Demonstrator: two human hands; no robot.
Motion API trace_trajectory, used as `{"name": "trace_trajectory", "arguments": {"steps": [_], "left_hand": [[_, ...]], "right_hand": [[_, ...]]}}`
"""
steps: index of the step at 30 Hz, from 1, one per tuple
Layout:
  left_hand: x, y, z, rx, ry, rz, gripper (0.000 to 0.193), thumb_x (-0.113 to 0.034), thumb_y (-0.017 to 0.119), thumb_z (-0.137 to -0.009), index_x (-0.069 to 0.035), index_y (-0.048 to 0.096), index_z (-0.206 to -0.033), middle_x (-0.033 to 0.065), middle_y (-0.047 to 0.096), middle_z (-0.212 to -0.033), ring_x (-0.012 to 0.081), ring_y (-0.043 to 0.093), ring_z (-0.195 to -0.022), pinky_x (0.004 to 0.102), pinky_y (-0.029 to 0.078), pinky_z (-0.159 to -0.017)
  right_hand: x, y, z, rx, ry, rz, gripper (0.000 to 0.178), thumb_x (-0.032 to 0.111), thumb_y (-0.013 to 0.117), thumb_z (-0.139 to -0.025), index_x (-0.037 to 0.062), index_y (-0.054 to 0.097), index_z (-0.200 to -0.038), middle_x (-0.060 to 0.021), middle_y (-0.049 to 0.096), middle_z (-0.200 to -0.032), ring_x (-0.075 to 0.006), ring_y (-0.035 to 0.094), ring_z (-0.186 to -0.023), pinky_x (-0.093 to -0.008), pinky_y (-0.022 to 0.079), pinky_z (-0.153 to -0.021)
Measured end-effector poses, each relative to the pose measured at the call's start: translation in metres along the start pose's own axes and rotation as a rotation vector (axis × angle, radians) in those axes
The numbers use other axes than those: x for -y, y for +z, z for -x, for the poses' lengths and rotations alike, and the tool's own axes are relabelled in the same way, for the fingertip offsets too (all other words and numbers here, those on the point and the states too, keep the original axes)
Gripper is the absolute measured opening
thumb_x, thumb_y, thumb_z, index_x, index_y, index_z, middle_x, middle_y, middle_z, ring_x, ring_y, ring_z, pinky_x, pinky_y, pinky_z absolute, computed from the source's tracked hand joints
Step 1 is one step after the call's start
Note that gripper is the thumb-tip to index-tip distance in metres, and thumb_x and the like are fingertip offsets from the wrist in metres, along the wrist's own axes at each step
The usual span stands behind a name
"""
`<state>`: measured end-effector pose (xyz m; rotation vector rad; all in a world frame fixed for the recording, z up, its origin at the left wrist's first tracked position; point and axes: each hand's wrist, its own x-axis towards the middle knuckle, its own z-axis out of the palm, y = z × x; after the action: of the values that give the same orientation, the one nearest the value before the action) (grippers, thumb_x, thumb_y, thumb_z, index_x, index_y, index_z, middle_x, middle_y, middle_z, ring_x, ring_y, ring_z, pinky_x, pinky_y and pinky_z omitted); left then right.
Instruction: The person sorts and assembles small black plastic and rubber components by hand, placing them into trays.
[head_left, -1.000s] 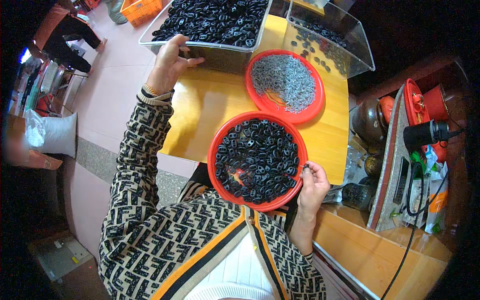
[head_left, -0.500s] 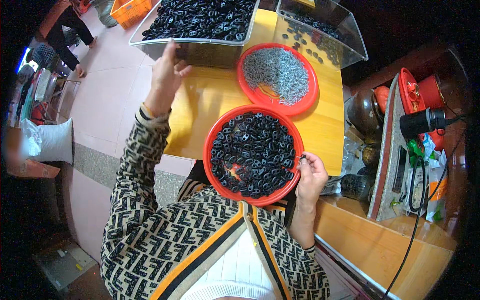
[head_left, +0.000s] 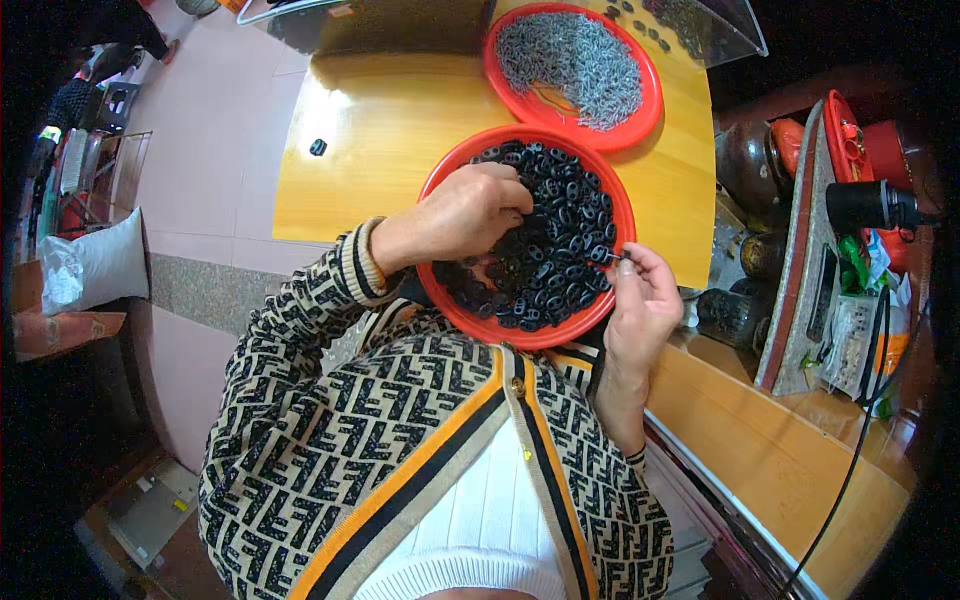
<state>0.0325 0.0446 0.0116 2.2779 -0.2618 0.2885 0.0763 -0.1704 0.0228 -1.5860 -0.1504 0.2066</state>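
A red plastic basin (head_left: 538, 337) full of small black oval two-holed plastic pieces (head_left: 570, 215) sits in front of me. My left hand (head_left: 465, 205) is over its left side, fingertips curled down among the pieces; whether they grip one is hidden. Just off the basin's right rim, my right hand (head_left: 642, 305) pinches a thin screw with a small dark round part (head_left: 624, 257) on it, the shaft pointing left over the pieces. Behind the basin stands a red plate (head_left: 640, 125) heaped with silver screws (head_left: 575, 65).
One black piece (head_left: 318, 147) shows against the left part of the yellow table (head_left: 385, 115). Clear plastic tubs (head_left: 725, 35) stand at the back. On the right, a cluttered shelf holds a black cylinder (head_left: 858, 206) and a hanging cable (head_left: 850, 470).
My left hand has come from the clear tub down and right into the basin. A single black piece now shows at the table's left. My right hand keeps its pinch.
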Motion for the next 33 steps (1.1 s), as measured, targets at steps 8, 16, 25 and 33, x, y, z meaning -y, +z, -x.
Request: {"name": "trace_trajectory", "arguments": {"steps": [8, 16, 25, 33], "left_hand": [[-0.007, 0.021, -0.010, -0.015, 0.090, -0.151, 0.016, -0.005, 0.059, -0.062, -0.004, 0.062, -0.077, 0.0099, 0.050, -0.070, 0.0268, 0.050, -0.070, 0.0365, 0.040, -0.062], [-0.014, 0.022, -0.017, 0.134, 0.092, -0.345, 0.018, -0.006, 0.058, -0.057, -0.005, 0.061, -0.076, 0.0080, 0.046, -0.072, 0.0253, 0.047, -0.071, 0.0355, 0.037, -0.063], [-0.018, 0.013, 0.008, -0.159, -0.108, 0.315, 0.010, 0.002, 0.060, -0.066, 0.000, 0.056, -0.074, 0.0102, 0.053, -0.072, 0.0262, 0.053, -0.070, 0.0332, 0.043, -0.062], [-0.013, 0.008, 0.021, -0.283, -0.039, -0.181, 0.022, 0.003, 0.062, -0.064, 0.000, 0.057, -0.085, 0.0109, 0.052, -0.081, 0.0277, 0.052, -0.076, 0.0340, 0.043, -0.065]], "right_hand": [[0.000, 0.002, 0.008, 0.118, 0.017, 0.003, 0.016, -0.004, 0.050, -0.080, -0.0035, 0.054, -0.096, 0.0012, 0.052, -0.075, -0.0024, 0.045, -0.062, -0.0152, 0.036, -0.053], [-0.005, 0.004, 0.005, 0.131, 0.038, 0.018, 0.015, -0.003, 0.051, -0.080, -0.0029, 0.055, -0.094, 0.0017, 0.052, -0.074, -0.0020, 0.045, -0.061, -0.0149, 0.037, -0.054], [-0.010, 0.012, 0.002, 0.175, 0.138, -0.138, 0.014, -0.004, 0.050, -0.080, -0.0027, 0.055, -0.093, -0.0002, 0.054, -0.075, -0.0039, 0.049, -0.064, -0.0162, 0.040, -0.057], [-0.007, 0.018, -0.001, 0.180, 0.134, -0.127, 0.016, -0.004, 0.049, -0.080, -0.0030, 0.055, -0.095, -0.0004, 0.053, -0.075, -0.0044, 0.049, -0.063, -0.0167, 0.041, -0.058]]}}
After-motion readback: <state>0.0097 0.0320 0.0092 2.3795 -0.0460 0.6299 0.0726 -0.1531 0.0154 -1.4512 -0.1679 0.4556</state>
